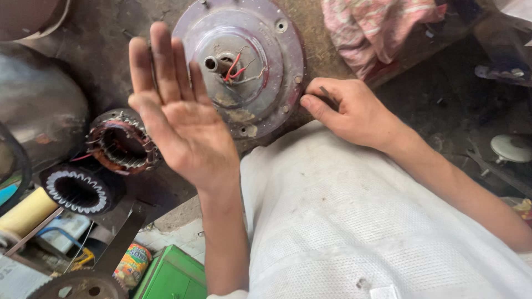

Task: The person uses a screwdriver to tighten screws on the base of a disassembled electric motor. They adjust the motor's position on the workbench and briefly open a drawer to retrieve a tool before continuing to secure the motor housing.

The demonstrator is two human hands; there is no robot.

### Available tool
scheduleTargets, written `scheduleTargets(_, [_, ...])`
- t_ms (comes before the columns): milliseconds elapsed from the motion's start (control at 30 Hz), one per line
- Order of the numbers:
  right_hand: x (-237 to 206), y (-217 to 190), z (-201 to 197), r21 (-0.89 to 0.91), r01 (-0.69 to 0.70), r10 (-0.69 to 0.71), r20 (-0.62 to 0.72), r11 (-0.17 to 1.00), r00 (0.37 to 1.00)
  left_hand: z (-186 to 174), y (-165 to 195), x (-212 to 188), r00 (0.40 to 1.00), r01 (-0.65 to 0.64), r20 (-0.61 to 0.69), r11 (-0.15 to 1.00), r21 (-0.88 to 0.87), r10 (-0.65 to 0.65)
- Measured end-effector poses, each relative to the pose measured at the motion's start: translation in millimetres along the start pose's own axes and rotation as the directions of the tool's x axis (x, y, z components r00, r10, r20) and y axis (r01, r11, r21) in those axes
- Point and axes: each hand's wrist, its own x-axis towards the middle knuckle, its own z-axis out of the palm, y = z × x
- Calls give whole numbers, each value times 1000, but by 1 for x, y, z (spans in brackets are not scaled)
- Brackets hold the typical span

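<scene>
Motor housing (244,61) lying flat on grimy bench (105,50), shaft and wires pointing up. Left hand (177,116) hovering open above it, palm up, holding nothing. Right hand (352,111) pinching 1 thin dark tool (328,95) at the housing's rim, seemingly steadying it.

Grimy dark workbench (111,50) in daylight — green box (172,274) and pale floor (183,232) below.
</scene>
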Motion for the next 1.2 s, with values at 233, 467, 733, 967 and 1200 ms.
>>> scheduleTargets(233, [-4, -18, 7, -615, 359, -516, -91, 702, 852, -23, -32, 35, 999, -24, 25, 972, -235, 31])
scheduleTargets(467, [-14, -33, 15, -703, 281, -473, -90, 653, 876, -36, -39, 38, 999, -35, -6, 917, -398, 35])
scheduleTargets(733, [-10, -32, 20, -570, 213, -323, -99, 793, 941, -36, -42, 36, 998, -64, -30, 924, -376, 57])
scheduleTargets(967, [-14, -43, 30, -750, 220, -462, -126, 623, 878, -38, -43, 37, 997, -67, -66, 896, -438, 42])
scheduleTargets(1200, [-19, -44, 32, -579, 109, -231, -141, 808, 963, -41, -43, 34, 996, -83, -71, 835, -544, 53])
